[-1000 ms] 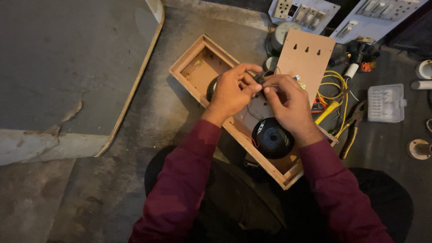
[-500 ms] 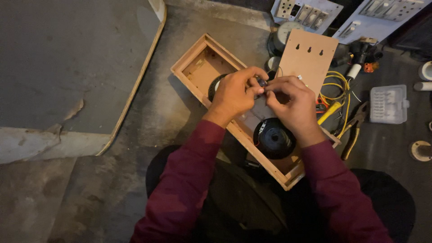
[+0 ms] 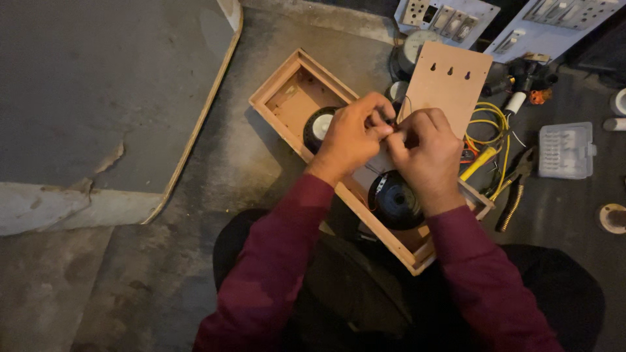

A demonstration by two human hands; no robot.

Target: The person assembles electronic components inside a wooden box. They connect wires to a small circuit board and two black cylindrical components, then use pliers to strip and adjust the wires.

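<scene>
Head camera view, looking straight down at a person in dark red sleeves seated on a grey concrete floor, with both hands meeting over a long, open wooden box (image 3: pixel 287 98). The left hand (image 3: pixel 352 138) and the right hand (image 3: pixel 425 155) press together, fingertips touching at the middle, pinched on something small and dark between them; it is too hidden by the fingers to tell what it is, though thin dark wires (image 3: pixel 405 107) rise just beyond the knuckles.

Directly beneath the right hand, inside the box, sits a round black speaker (image 3: pixel 394 201). Beneath the left hand, partly covered by it, sits a 2nd speaker with a pale centre (image 3: pixel 319 127). Past that hand the box's far compartment shows bare wood.

Just beyond the right hand a flat tan board with 3 small holes (image 3: pixel 450 81) leans over the box's far edge. Farther out to the right of that hand lie coiled yellow wires (image 3: pixel 492 124), pliers with dark grips (image 3: pixel 515 189), and a clear plastic case of small parts (image 3: pixel 565 150). Beyond the board rest white switch panels (image 3: pixel 450 16).

Well to the left of the left hand, a large grey slab with a pale wooden rim (image 3: pixel 202 124) covers the floor.
</scene>
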